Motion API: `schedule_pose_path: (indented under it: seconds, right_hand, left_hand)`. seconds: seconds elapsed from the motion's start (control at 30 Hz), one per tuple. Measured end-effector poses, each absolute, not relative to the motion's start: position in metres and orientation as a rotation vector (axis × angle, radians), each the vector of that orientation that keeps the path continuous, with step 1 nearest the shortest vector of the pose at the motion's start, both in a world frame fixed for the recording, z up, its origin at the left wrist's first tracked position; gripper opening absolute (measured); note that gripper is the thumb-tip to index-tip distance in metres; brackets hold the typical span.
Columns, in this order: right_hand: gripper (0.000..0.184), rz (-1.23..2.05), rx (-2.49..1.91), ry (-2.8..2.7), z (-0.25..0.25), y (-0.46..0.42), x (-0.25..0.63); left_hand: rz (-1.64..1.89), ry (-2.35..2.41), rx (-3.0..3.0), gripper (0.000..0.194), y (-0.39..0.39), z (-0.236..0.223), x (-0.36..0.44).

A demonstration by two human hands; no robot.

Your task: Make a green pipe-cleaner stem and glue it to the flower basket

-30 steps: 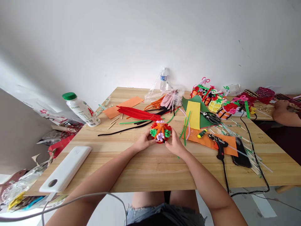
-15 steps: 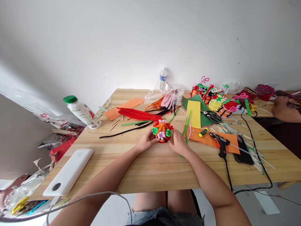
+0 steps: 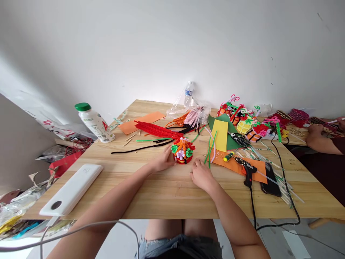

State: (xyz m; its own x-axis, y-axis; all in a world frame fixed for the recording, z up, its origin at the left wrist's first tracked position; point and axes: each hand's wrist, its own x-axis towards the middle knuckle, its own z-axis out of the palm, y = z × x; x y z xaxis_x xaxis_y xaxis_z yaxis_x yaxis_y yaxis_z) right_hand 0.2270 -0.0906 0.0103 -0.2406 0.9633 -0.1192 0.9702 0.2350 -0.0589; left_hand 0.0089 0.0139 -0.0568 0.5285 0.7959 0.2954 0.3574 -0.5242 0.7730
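A small pipe-cleaner flower ornament (image 3: 182, 153) stands on the wooden table in front of me, with orange, red, green and lilac petals over a red base. My left hand (image 3: 161, 161) is curved against its left side, thumb in front and fingers partly hidden behind it. Just right of the ornament and apart from it, my right hand (image 3: 201, 174) rests on the tabletop with its fingers curled down. Whatever is under those fingers, if anything, is hidden. Behind the ornament lies a bundle of red pipe cleaners (image 3: 155, 129).
To the right lie a hot glue gun (image 3: 246, 169), a screwdriver (image 3: 229, 156), scissors (image 3: 240, 140), a phone (image 3: 271, 183) and coloured sheets. Finished pipe-cleaner pieces (image 3: 244, 124) stand behind. A white power bank (image 3: 71, 189) and a bottle (image 3: 94, 124) are at left. Another person's hand (image 3: 315, 130) is far right.
My right hand has let go of the ornament and drawn a little away, its fingers curling onto the table. My left hand stays at the ornament. The view has shifted slightly.
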Motion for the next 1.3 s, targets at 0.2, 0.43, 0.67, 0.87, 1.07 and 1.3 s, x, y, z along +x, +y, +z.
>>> schedule_pose_path:
  seconds: [0.2, 0.43, 0.67, 0.87, 1.07, 1.3]
  right_hand:
    - [0.022, -0.304, 1.856, 2.548, 0.03, -0.095, 0.227]
    - [0.025, -0.293, 2.642, 2.693, 0.045, -0.082, 0.285]
    - [0.025, -0.517, 2.239, 2.323, 0.054, -0.063, 0.312]
    - [0.022, -0.308, 2.372, 2.274, 0.033, -0.052, 0.294]
    - [0.022, -0.154, 2.63, 2.255, 0.022, -0.059, 0.312]
    - [0.031, -0.082, 2.629, 2.16, 0.012, -0.055, 0.3]
  left_hand:
    - [0.599, 1.011, 2.368, 0.021, 0.007, -0.041, 0.009]
    - [0.668, 1.256, 2.346, 0.028, 0.006, -0.011, -0.005]
    - [1.117, 1.637, 2.185, 0.042, -0.012, 0.039, 0.005]
    - [1.39, 1.563, 1.988, 0.031, -0.036, 0.029, 0.023]
    - [1.634, 1.544, 1.927, 0.022, -0.016, 0.004, 0.006]
    - [1.471, 1.511, 1.876, 0.029, -0.035, 0.003, 0.016]
